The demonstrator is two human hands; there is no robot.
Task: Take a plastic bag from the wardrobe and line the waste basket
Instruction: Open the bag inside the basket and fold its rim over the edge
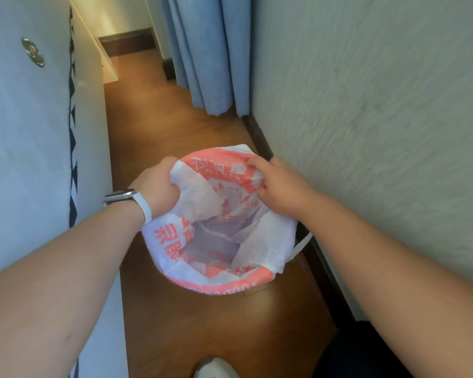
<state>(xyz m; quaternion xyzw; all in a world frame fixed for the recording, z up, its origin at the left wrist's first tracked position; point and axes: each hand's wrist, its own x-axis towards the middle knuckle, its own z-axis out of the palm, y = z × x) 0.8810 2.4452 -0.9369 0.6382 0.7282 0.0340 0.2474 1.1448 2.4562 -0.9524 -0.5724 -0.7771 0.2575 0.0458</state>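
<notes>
Plastic bag, frame centre, mouth spread open: left hand grips left rim, right hand pinches upper rim; underside hidden.

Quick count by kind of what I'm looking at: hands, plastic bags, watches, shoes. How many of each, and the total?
Hands: 2, the left hand and the right hand, both gripping the bag's rim
Plastic bag: 1, the white and red plastic bag
Watch: 1, the wristwatch on the left wrist
Shoe: 1, the shoe at the bottom edge
Total: 5
</notes>
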